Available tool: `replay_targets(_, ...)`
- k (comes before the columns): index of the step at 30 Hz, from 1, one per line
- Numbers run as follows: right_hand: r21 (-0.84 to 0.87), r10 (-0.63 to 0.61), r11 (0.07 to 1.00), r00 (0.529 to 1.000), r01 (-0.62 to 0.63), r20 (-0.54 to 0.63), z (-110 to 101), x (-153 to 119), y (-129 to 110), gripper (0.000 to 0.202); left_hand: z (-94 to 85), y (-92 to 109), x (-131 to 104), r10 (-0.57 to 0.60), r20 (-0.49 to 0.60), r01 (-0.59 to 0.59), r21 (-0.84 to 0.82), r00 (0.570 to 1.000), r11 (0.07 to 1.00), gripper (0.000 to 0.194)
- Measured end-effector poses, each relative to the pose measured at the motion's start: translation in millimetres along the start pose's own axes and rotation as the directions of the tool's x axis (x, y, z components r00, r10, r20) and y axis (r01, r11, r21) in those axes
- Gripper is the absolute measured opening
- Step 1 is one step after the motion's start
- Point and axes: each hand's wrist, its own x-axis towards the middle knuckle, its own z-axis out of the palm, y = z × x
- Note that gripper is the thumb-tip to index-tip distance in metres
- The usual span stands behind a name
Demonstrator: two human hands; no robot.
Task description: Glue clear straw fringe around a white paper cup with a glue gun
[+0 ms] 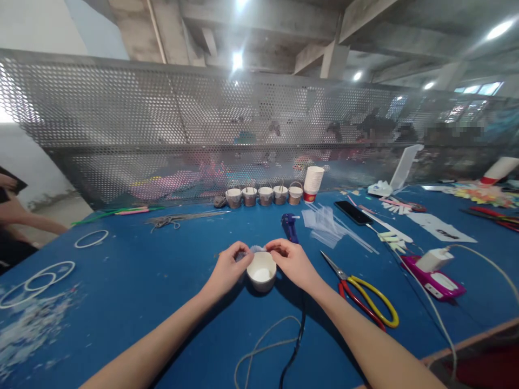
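A small white paper cup (261, 272) is tilted so its inside faces me, in the middle of the blue table. My left hand (232, 266) is closed at the cup's left rim, thumb toward me and fingers curled behind. On the opposite side my right hand (295, 263) pinches the right rim. Pale translucent mesh (257, 249) shows along the far rim between the hands; how it is fixed is hidden. Just beyond my right hand lies a dark blue glue gun (289, 227), its black cable running toward me.
Small decorated cups (265, 196) with handles line the back beside stacked paper cups (313, 183). Right of my hands lie mesh strips (324, 224), scissors (357, 292), a phone (353, 212) and a purple power strip (433, 278). White rings (91, 239) lie left; grey cord (267, 346) lies in front.
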Motion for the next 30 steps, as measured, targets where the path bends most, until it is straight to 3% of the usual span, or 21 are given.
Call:
replay_targets(10, 0.047, 0.057, 0.997, 0.997, -0.055, -0.053, 5, 5, 7, 0.013, 3.3, 7, 0, -0.007, 0.047, 0.010, -0.064, 0.999, 0.998, 0.024)
replay_targets(19, 0.139, 0.103, 0.986, 0.992, -0.091, -0.080, 4, 6, 7, 0.022, 3.4, 8, -1, -0.013, 0.056, 0.017, -0.071, 0.998, 0.997, 0.027)
replay_targets(30, 0.193, 0.085, 0.980, 0.984, -0.053, -0.159, -4, 23, 0, 0.020, -22.1, 16, 31, 0.116, 0.082, -0.119, 0.034, 0.990, 0.992, 0.023)
